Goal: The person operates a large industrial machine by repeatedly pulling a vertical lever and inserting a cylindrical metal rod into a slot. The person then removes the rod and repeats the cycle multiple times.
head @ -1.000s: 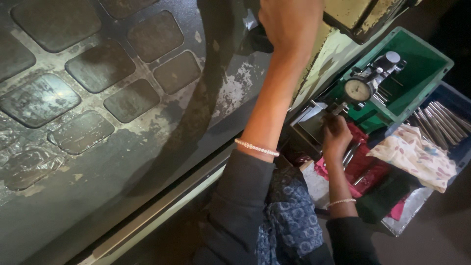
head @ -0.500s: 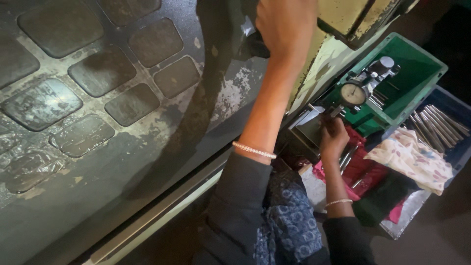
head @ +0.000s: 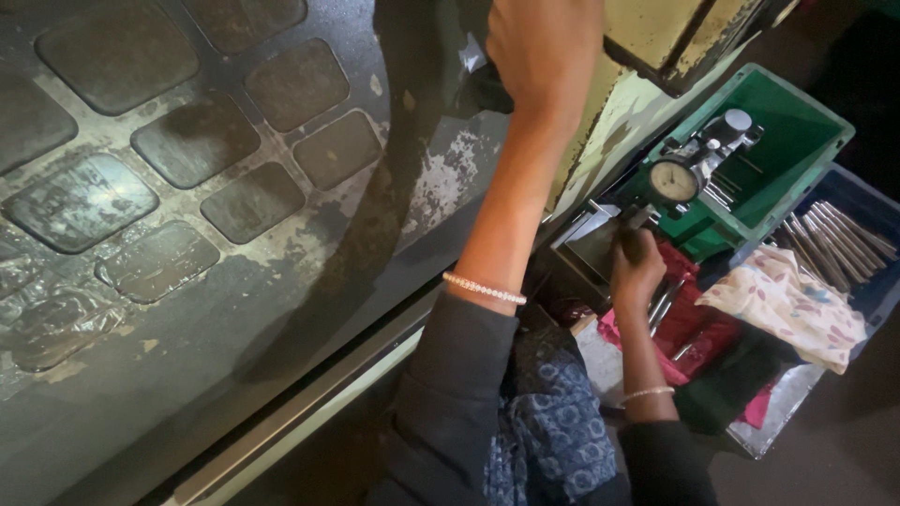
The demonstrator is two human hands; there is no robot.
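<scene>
My left hand (head: 544, 56) reaches up to the top of the view and is closed around a dark part (head: 483, 89) at the edge of the worn grey machine panel (head: 281, 281). Lower right, my right hand (head: 637, 274) is clenched on a dark tool handle (head: 634, 242). That handle sits just below a round dial gauge (head: 673, 180). The gauge stands on its stand at the front of a green plastic bin (head: 797, 122). Both wrists carry thin bead bracelets.
A blue bin (head: 877, 281) holds several metal rods (head: 830, 230). A floral cloth (head: 787, 305) lies beside red and pink rags (head: 698, 323). The machine panel has dark raised square pads (head: 197, 141). A pale yellow-green machine body (head: 647, 103) stands behind the bins.
The view drifts slightly. Both hands stay where they were and keep their grips.
</scene>
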